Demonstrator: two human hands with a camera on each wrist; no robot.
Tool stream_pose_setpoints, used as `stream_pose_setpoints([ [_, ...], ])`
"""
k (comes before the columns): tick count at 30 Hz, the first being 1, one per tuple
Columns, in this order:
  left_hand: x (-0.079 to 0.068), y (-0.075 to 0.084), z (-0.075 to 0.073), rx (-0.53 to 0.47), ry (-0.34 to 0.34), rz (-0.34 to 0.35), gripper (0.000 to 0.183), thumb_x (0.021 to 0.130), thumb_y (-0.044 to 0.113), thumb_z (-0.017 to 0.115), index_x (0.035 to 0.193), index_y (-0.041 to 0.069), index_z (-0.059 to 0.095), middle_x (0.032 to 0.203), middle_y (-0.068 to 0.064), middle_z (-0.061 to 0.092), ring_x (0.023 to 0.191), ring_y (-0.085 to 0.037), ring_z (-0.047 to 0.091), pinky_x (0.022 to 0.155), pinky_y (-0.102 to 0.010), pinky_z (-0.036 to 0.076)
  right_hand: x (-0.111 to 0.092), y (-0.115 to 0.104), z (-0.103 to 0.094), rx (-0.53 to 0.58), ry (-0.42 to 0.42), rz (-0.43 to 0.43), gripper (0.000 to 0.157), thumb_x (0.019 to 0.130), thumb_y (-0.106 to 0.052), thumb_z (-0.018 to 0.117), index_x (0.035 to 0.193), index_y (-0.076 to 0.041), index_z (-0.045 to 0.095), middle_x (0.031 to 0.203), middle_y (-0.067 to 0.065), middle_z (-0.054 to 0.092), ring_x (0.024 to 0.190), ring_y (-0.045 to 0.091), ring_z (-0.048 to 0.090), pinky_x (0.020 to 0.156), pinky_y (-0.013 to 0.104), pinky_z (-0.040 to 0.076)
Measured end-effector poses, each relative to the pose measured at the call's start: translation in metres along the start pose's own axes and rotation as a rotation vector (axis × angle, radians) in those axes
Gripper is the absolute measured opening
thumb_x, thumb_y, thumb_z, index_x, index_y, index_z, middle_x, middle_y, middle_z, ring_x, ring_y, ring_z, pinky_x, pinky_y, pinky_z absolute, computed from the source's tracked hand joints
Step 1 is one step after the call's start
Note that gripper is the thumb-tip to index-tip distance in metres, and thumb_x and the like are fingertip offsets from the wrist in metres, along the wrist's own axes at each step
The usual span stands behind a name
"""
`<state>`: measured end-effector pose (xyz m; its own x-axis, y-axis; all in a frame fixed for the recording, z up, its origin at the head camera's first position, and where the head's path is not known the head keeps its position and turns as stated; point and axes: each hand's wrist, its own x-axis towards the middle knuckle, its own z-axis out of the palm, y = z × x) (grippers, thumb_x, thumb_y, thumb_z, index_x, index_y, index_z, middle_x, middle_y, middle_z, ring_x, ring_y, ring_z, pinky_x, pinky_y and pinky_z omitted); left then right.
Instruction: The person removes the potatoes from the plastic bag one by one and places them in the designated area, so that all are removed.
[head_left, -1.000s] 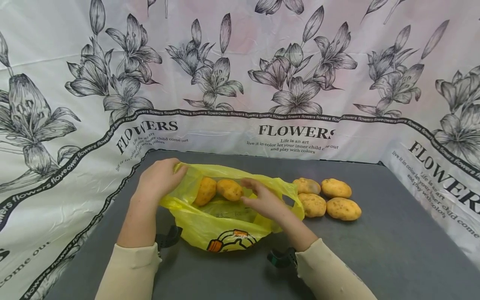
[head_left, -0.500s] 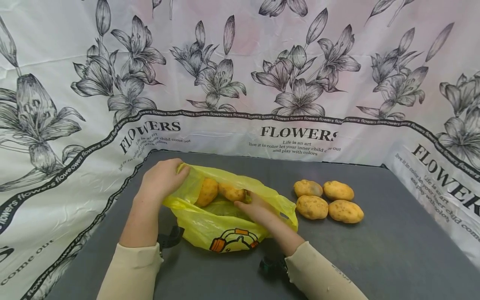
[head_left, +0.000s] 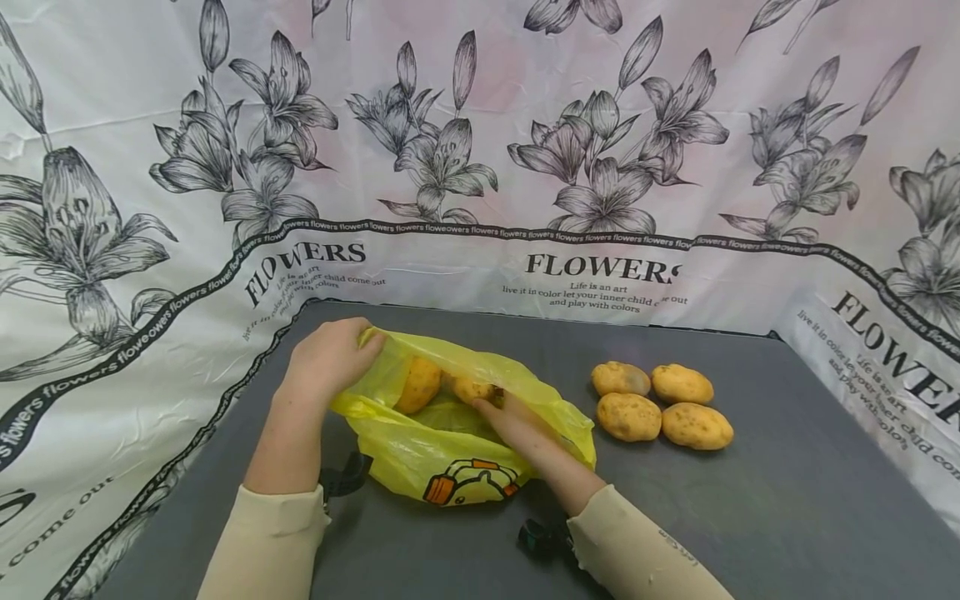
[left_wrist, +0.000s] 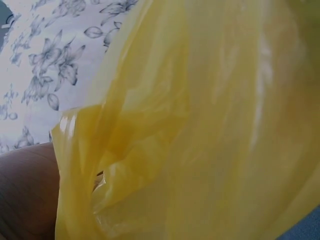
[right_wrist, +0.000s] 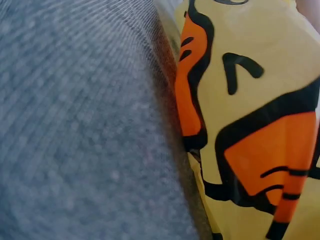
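A yellow plastic bag (head_left: 397, 458) with a cartoon print lies on its side, its mouth open toward me. My left hand (head_left: 327, 354) pinches the bag's rim at the upper left and lifts it. Inside are two potatoes, one potato (head_left: 421, 385) toward the left and a second potato (head_left: 467, 388) beside it. My right hand (head_left: 517, 423) reaches into the bag and holds that second potato, thumb on its near side; bag plastic hides most of the fingers. Yellow film (left_wrist: 225, 130) fills most of the left wrist view, and the printed side (right_wrist: 250, 90) shows in the right wrist view.
On the dark grey table (head_left: 795, 500), right of the bag, several potatoes sit close together, among them a front potato (head_left: 697, 427). A white flower-print cloth (head_left: 480, 183) hangs behind and along both sides of the table.
My right hand has gone deeper into the bag and taken hold of the right-hand potato. The bag's right side has drawn in, away from the potatoes on the table. My left hand keeps its grip.
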<state>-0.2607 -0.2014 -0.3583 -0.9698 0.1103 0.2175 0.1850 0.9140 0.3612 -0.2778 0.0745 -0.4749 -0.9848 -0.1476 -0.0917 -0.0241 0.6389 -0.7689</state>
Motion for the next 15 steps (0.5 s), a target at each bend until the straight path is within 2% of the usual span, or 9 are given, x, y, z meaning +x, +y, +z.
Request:
stream_pose_setpoints([
  [6,0.0005,-0.001,-0.0001,-0.001,-0.001,0.001,0.038,0.105,0.032,0.047,0.121,0.005,0.067,0.118,-0.016,0.069,0.099,-0.034,0.064,0.083,-0.054,0.05,0.0016,0.0004,0.0017,0.039,-0.006,0.017,0.073,0.102,-0.056,0.053,0.154,-0.005,0.043,0.153,0.019,0.047,0.138,0.039,0.046,0.111,0.053,0.037],
  [15,0.0003,-0.0014,-0.0002,-0.002,-0.012,-0.004,0.04,0.105,0.033,0.047,0.123,0.004,0.067,0.119,-0.017,0.069,0.101,-0.035,0.063,0.084,-0.055,0.05,0.0026,-0.0043,-0.0005,0.091,-0.038,0.025,0.071,0.104,-0.047,0.054,0.154,0.001,0.04,0.152,0.025,0.045,0.139,0.042,0.044,0.112,0.054,0.037],
])
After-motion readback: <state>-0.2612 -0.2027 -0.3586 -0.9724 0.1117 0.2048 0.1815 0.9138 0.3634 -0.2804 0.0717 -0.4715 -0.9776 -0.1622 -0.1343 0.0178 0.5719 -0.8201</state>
